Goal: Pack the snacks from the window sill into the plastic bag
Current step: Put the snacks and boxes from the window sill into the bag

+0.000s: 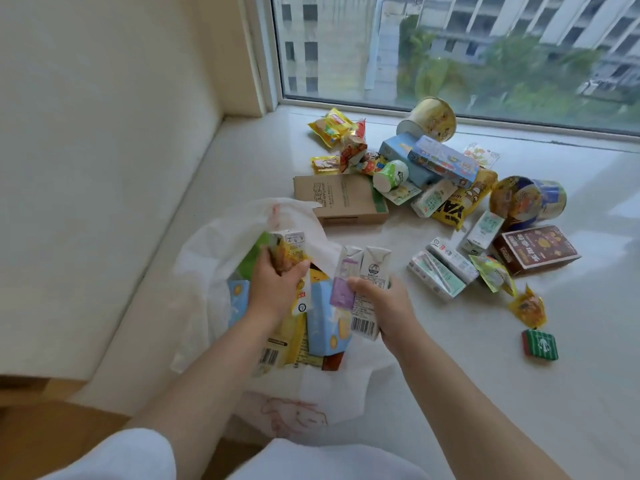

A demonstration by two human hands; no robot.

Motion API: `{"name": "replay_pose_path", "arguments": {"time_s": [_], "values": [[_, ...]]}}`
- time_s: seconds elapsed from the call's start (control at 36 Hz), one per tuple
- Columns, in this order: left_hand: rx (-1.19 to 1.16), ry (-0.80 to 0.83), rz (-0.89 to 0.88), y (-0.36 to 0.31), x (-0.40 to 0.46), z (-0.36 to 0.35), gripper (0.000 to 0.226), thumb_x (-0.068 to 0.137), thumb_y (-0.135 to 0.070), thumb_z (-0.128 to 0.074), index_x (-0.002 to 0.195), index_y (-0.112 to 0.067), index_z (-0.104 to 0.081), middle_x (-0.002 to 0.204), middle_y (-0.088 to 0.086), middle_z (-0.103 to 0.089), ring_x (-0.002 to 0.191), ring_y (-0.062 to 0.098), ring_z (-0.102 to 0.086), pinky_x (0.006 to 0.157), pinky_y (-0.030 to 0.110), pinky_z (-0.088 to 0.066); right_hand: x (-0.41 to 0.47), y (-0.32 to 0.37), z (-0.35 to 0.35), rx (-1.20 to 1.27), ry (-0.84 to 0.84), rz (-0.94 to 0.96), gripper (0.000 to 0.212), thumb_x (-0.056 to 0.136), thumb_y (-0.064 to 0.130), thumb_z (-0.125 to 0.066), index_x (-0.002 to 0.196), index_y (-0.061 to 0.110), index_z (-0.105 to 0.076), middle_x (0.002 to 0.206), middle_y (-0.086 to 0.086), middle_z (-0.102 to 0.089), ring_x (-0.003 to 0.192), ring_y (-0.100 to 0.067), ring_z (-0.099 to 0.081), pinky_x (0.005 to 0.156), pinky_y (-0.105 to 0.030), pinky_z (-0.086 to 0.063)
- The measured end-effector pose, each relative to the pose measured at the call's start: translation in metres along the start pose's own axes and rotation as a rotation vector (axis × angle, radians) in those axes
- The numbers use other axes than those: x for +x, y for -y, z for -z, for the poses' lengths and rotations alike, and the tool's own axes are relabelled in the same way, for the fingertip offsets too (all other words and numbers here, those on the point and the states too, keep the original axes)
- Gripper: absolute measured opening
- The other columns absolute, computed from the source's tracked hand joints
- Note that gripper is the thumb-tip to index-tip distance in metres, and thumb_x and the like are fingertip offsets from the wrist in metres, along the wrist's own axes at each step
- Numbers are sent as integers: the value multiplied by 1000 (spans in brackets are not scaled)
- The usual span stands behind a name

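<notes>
Head view: over the crinkled white bag [214,244], our left hand [273,289] clamps a boxy yellow carton [287,251], right hand [388,306] two glossy cartons [363,271].

One head-worn wide-angle camera looks forward and down, close over the window sill [450,393], facing the window [450,46].

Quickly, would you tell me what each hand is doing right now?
Left hand: closed on a yellow drink carton over the plastic bag.
Right hand: closed on two small cartons.
</notes>
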State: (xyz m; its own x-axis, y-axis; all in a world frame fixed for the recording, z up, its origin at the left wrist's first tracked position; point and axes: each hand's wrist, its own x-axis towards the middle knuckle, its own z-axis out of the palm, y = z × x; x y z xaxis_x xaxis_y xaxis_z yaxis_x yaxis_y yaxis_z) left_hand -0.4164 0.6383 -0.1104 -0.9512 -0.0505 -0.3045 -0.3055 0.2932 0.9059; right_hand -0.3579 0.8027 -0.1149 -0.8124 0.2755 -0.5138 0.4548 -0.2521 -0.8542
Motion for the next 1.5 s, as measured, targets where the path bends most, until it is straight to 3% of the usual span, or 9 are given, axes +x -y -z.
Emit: {"name": "replay_pose_path", "arguments": {"time_s": [0.11,0.22,0.36,0.53,0.67,0.81,1.08,1.28,1.5], "values": [[265,-71,45,27,7,40,50,75,-44,-68,120,-36,-49,113,-7,-62,100,18,-62,88,41,-52,2,-14,-45,-169,26,-73,50,66,25,-79,108,13,-56,97,-9,-70,80,-24,-71,64,-36,-59],[599,87,127,56,7,58,89,78,-60,-57,149,-40,-8,132,3,-53,111,26,-58,90,43,-51,-3,-23,-85,-375,35,-90,44,68,32,-76,99,21,-48,90,1,-64,75,-12,-62,57,-27,-54],[690,119,119,88,-7,51,79,90,-50,-49,151,-31,-4,137,9,-42,123,28,-45,97,40,-44,-1,-41,-104,-655,-50,-73,47,74,32,-71,109,17,-43,89,1,-54,82,-21,-56,65,-30,-50],[639,-31,115,90,2,39,71,93,-47,-48,151,-26,-12,139,9,-41,128,27,-39,100,39,-39,10,-38,-107,-743,-85,-102,52,77,31,-68,116,15,-39,94,-1,-54,80,-22,-55,48,-24,-41],[514,-116,154,79,20,38,71,92,-52,-45,151,-23,-17,144,11,-38,131,29,-39,102,41,-38,18,-37,-123,-871,-136,-65,61,78,41,-66,124,15,-36,115,-5,-55,100,-27,-57,71,-35,-50],[467,-114,126,74,23,41,64,97,-48,-36,150,-18,-18,148,14,-26,138,28,-23,112,38,-24,25,-41,-143,-927,-44,96,86,85,46,-57,150,15,-9,145,-9,-31,128,-29,-39,99,-41,-39],[643,21,75,88,19,60,58,99,-31,-42,150,-19,-17,152,8,-23,141,26,-15,117,40,-19,26,-57,-131,-1166,21,317,81,92,55,-36,151,17,4,145,-8,-30,131,-26,-31,105,-39,-32],[617,47,40,70,23,71,57,95,-31,-50,147,-20,-29,141,7,-36,133,23,-34,110,38,-34,27,-53,-118,-1254,48,345,60,99,47,-25,151,25,-6,146,-5,-33,132,-25,-31,107,-39,-27],[769,30,-306,30,15,47,42,95,-21,-45,137,-19,-44,138,3,-44,128,21,-35,106,35,-32,-3,-51,-94,-1189,-124,664,32,91,18,-43,117,15,-61,109,-2,-60,102,-24,-52,88,-35,-46]]}}
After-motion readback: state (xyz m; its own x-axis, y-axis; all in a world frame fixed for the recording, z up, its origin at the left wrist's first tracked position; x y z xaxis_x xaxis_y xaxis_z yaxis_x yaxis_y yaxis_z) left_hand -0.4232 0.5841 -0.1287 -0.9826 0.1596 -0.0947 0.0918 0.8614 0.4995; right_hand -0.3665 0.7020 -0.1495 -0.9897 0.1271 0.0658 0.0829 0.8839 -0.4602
